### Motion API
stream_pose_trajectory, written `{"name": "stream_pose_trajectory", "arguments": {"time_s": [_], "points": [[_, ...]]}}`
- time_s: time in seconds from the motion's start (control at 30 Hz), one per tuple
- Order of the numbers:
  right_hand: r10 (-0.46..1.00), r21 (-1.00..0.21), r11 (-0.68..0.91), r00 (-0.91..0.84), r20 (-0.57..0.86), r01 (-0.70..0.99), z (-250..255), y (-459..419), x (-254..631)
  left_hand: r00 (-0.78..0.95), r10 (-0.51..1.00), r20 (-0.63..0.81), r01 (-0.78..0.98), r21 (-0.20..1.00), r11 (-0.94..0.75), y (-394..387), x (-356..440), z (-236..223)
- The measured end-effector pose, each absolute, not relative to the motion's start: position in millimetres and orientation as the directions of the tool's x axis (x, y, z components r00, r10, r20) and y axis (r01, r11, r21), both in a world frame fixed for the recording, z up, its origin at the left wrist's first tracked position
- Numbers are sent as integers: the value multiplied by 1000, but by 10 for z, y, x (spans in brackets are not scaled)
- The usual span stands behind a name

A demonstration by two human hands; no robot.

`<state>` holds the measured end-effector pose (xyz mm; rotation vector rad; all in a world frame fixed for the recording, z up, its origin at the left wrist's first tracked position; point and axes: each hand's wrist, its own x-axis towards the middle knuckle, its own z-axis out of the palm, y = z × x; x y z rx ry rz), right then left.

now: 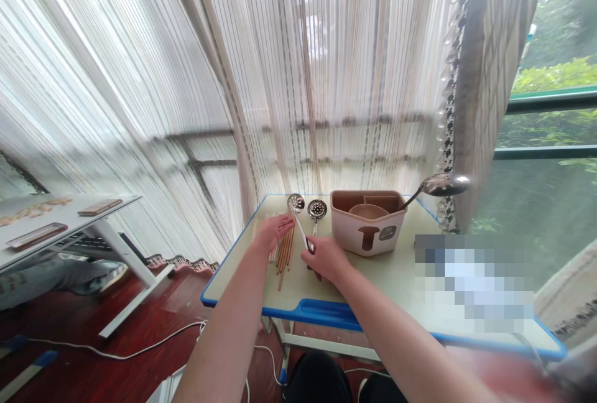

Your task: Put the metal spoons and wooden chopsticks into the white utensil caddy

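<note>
My left hand (275, 229) lies flat with fingers stretched out over the top ends of several wooden chopsticks (285, 257) on the small table (261, 285). My right hand (324, 258) is closed around the handle of a slotted metal spoon (295, 203), whose bowl points away from me. A second slotted spoon (317, 209) lies just right of it. A pinkish cutlery holder (368, 221) stands right of my right hand, with a large ladle (438, 186) leaning out of its right side.
The table has a blue rim (326, 314) and stands against striped curtains (289, 79). A white folding table (65, 219) with flat objects stands at the left. A white cable (140, 347) runs over the red floor. A blurred patch covers the table's right part.
</note>
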<state>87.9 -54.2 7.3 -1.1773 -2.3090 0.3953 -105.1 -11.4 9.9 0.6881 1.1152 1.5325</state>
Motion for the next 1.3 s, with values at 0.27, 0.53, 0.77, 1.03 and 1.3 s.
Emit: {"name": "stream_pose_trajectory", "arguments": {"time_s": [0.27, 0.53, 0.77, 1.03, 1.3], "points": [[768, -507, 640, -504, 396, 577, 34, -580, 838, -84, 995, -55, -493, 870, 6, -184, -990, 117], [748, -551, 660, -514, 420, 511, -21, -576, 821, -140, 990, 29, -485, 869, -94, -167, -1014, 89], [740, -574, 664, -534, 409, 479, -8, -560, 857, -150, 982, 115, -516, 838, -177, -269, -1026, 209], [621, -531, 781, -508, 597, 329, -2, -477, 951, -107, 956, 273, -436, 851, -292, -419, -772, 729], [674, -626, 738, -319, 666, 253, -28, -406, 995, -152, 935, 321, -232, 908, -349, -460, -299, 1233]]}}
